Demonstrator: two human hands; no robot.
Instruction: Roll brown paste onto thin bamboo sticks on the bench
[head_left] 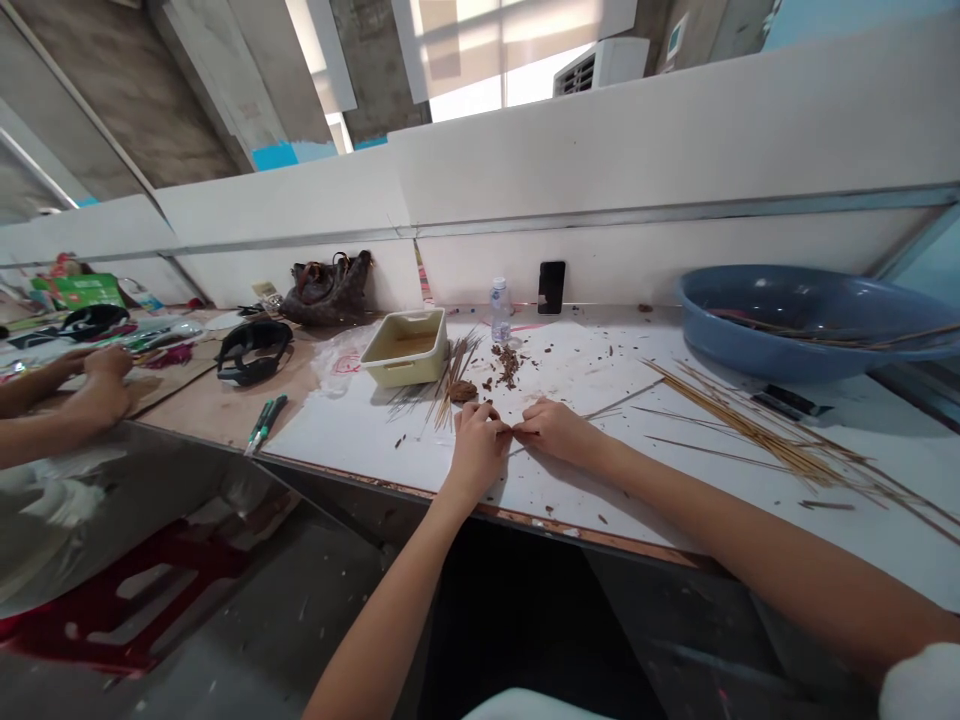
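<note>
The fingers (pixel 495 423) of the left hand (pixel 476 450) and right hand (pixel 551 428) are found pressed together above the surface (pixel 337 440); any item pinched cannot be confirmed. A thin wooden stick (pixel 622 400) is observed lying up and rightward from the fingertips, its long axis pointing away, the right hand being nearer.

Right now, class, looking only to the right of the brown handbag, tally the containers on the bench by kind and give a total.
cream rectangular plastic tray: 1
clear plastic water bottle: 1
wide round blue plastic basin: 1
Total: 3
</note>
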